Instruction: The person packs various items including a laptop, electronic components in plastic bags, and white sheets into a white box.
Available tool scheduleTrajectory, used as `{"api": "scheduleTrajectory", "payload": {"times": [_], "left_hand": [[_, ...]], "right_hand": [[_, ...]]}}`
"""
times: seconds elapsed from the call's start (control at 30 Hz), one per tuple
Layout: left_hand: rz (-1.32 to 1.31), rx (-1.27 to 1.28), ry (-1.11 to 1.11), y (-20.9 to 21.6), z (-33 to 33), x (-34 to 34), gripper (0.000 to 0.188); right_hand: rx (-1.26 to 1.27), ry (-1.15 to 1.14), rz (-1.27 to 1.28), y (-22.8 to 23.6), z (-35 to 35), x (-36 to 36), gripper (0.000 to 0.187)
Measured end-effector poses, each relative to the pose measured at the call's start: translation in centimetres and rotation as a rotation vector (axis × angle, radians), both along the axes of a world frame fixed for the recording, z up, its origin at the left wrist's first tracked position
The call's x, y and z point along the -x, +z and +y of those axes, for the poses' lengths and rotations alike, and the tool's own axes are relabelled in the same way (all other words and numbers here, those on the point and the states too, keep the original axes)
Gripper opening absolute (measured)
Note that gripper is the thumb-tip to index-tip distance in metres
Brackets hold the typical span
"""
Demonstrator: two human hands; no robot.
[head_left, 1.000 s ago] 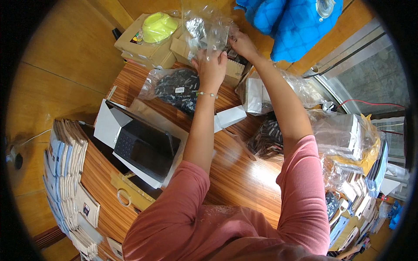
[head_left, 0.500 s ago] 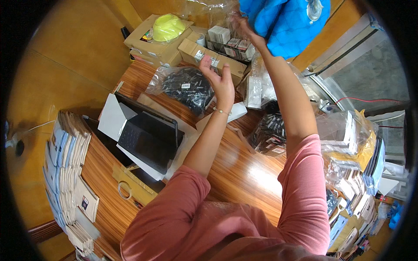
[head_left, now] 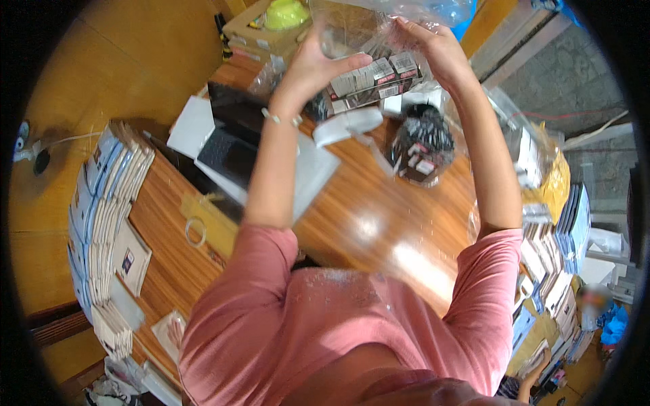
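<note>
Head view, the only one. Hands apart, at the far side of the counter (head_left: 352, 220), which is glossy striped wood grain with a hard glare spot.

Right hand (head_left: 443, 59): fingers bent, pinching thin, wrinkled clear plastic film (head_left: 362, 34). Left hand (head_left: 308, 71): thumb well off the fingers, fingertips blurred; can't tell if it grips. The film hangs loose and shiny between the hands, above a row of small boxy printed cartons (head_left: 382, 70), smooth card, white tops, dark sides.

Nearer on the counter: a curved strip of white card (head_left: 349, 126), and right of that a crinkly, lumpy black bundle (head_left: 425, 139) with pale labels. Left: a flat dark slab with a keyboard (head_left: 223, 159), white card flap beside it. Below that, a smooth tape ring (head_left: 196, 232) on flat tan sheeting (head_left: 220, 220).

Edges: tall fanned stack of thin blue and beige packets (head_left: 108, 216) on the left; crumpled yellow plastic (head_left: 556, 183) on the right; rounded yellow-green shape (head_left: 288, 13) on a cardboard box (head_left: 261, 34) at top.
</note>
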State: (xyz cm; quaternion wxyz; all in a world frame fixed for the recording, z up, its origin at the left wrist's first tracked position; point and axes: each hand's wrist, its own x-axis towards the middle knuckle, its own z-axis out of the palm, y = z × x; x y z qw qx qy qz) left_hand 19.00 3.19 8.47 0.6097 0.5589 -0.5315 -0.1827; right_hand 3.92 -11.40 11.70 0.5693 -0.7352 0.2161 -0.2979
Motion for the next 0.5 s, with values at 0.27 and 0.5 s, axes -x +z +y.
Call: {"api": "scheduleTrajectory", "payload": {"times": [0.27, 0.5], "left_hand": [[-0.075, -0.58, -0.55, -3.8, 6.0, 8.8, 0.041], [0.002, -0.688, -0.751, -11.6, 10.4, 16.0, 0.038]], "right_hand": [[-0.13, 0.119, 0.224, -3.5, 12.8, 12.2, 0.023], [0.094, 0.065, 0.358, -12.2, 18.2, 22.4, 0.033]]}}
